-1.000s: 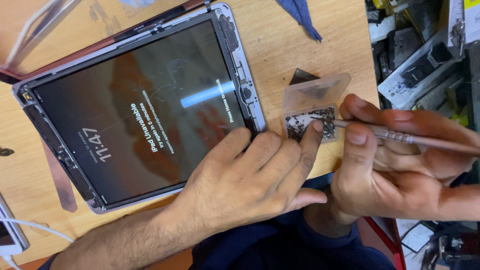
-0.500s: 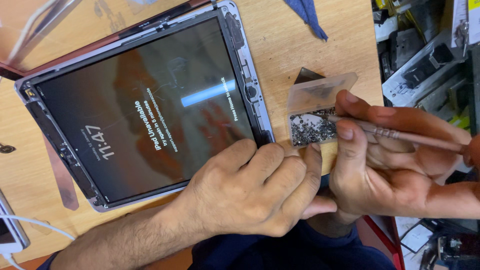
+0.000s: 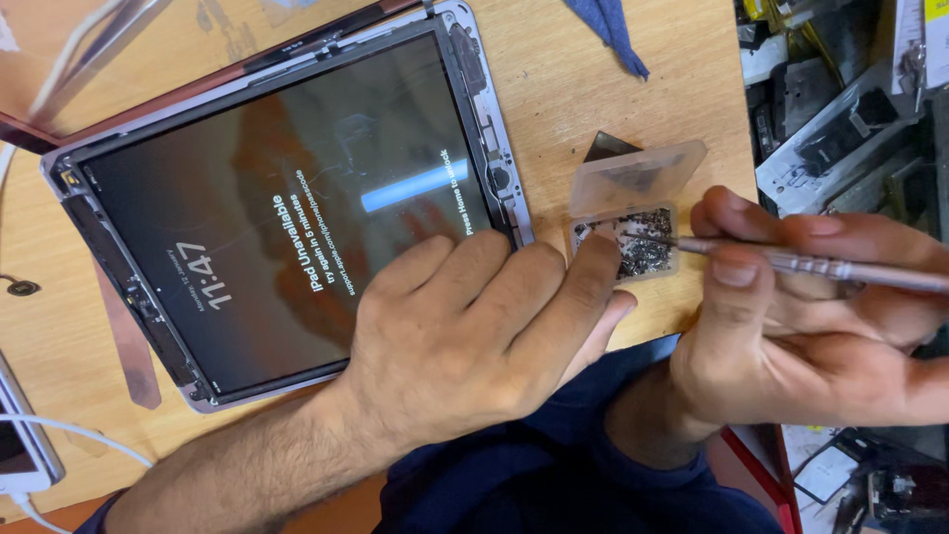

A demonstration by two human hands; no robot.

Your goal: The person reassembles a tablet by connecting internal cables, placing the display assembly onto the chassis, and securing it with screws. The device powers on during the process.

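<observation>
One small clear box [image 3: 633, 237] of tiny screws, too many to count, is sitting on the wooden table [image 3: 633, 109] just right of one lit tablet [image 3: 287, 208]. The left hand [image 3: 474, 336] is pressing on it, grasping nothing. The right hand [image 3: 791, 326] is pinching one screwdriver [image 3: 811, 265], tip in the screws.

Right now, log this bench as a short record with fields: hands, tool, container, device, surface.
left hand: rests on the tablet's lower edge, a fingertip against the small clear box
right hand: holds a thin metal tool
tool: tip inside the box
box: lid hinged open, full of tiny dark screws
tablet: screen lit, frame edges exposed
surface: wooden table; blue cloth at its top edge
</observation>
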